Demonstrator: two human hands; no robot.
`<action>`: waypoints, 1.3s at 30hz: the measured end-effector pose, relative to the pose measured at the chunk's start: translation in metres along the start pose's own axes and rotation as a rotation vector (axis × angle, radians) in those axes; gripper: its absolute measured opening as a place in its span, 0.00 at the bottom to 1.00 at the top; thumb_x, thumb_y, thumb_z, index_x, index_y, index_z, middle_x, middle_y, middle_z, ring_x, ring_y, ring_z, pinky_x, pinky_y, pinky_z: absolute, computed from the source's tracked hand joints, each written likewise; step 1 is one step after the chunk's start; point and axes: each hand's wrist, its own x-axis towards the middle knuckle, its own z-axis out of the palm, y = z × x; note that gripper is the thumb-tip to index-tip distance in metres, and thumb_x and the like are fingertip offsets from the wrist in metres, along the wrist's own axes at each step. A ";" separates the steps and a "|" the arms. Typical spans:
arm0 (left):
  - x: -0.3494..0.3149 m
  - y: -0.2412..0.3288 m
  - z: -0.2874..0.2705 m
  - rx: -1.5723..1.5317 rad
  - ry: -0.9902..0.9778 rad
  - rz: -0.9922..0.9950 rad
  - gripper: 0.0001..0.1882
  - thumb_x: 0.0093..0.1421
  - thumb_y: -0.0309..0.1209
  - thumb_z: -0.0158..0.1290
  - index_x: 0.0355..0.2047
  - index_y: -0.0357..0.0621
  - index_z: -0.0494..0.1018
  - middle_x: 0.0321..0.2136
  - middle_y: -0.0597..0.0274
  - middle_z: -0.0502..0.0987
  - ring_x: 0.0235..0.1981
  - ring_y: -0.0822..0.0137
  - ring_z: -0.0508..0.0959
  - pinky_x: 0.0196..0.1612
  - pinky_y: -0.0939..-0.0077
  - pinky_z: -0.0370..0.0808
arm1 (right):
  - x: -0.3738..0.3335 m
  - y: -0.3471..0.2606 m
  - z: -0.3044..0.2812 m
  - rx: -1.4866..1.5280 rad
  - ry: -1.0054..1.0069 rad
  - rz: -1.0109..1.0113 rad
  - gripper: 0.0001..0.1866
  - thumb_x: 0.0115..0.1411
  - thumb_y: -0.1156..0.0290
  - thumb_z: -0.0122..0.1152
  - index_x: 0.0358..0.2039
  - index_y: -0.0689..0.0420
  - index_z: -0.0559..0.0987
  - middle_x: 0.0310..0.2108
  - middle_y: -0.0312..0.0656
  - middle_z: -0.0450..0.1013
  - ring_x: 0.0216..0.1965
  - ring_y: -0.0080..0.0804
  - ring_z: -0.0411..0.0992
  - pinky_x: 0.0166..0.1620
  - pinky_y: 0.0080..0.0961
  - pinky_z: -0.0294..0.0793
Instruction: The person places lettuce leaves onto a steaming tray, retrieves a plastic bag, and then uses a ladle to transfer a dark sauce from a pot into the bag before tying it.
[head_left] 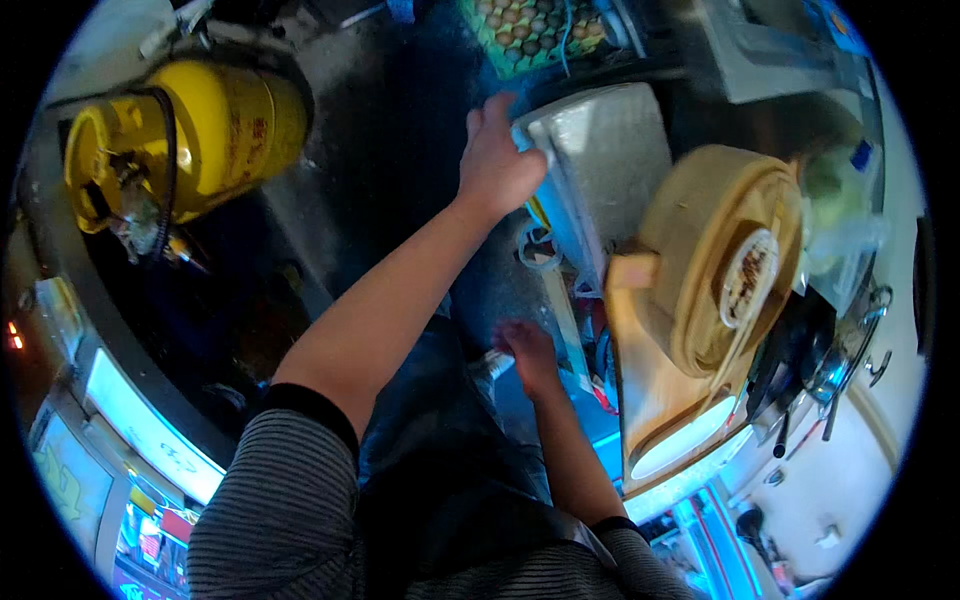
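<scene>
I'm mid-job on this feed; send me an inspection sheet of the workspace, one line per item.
Surface: wooden board, bearing a round bamboo steamer with a white dish of dark bits.
Things at hand: white box with a bluish side, next to the left hand.
Clutter: green tray of egg-like rounds, top of view.
Hands: left looks open, contact with the box unclear; right hand blurred, grip unclear.
Cables: black hose at the yellow cylinder; thin pale cord by the tray.
Surroundings: cylinder at left; lit white panel lower left.

Dim, bluish light dominates, with soft blur and fisheye-bent edges.
</scene>
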 end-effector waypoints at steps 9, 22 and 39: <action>0.028 0.051 0.013 -0.137 -0.357 0.113 0.29 0.45 0.40 0.57 0.48 0.41 0.69 0.38 0.45 0.75 0.42 0.49 0.76 0.45 0.61 0.73 | 0.019 -0.065 0.000 -0.422 0.452 -0.461 0.08 0.59 0.76 0.50 0.39 0.60 0.75 0.37 0.41 0.74 0.36 0.30 0.72 0.42 0.26 0.71; 0.028 0.090 0.021 -0.153 -0.447 0.170 0.30 0.43 0.40 0.58 0.46 0.36 0.70 0.41 0.44 0.75 0.45 0.49 0.75 0.48 0.64 0.72 | 0.094 -0.127 -0.054 -0.957 0.710 -0.536 0.16 0.54 0.74 0.55 0.43 0.65 0.75 0.42 0.58 0.72 0.45 0.47 0.72 0.46 0.35 0.70; 0.016 0.085 -0.005 -0.292 -0.615 -0.092 0.28 0.49 0.29 0.58 0.52 0.41 0.66 0.34 0.53 0.76 0.29 0.68 0.77 0.29 0.74 0.75 | 0.054 -0.125 -0.053 0.623 0.570 -0.653 0.21 0.54 0.63 0.59 0.45 0.61 0.72 0.41 0.53 0.72 0.41 0.45 0.72 0.38 0.35 0.72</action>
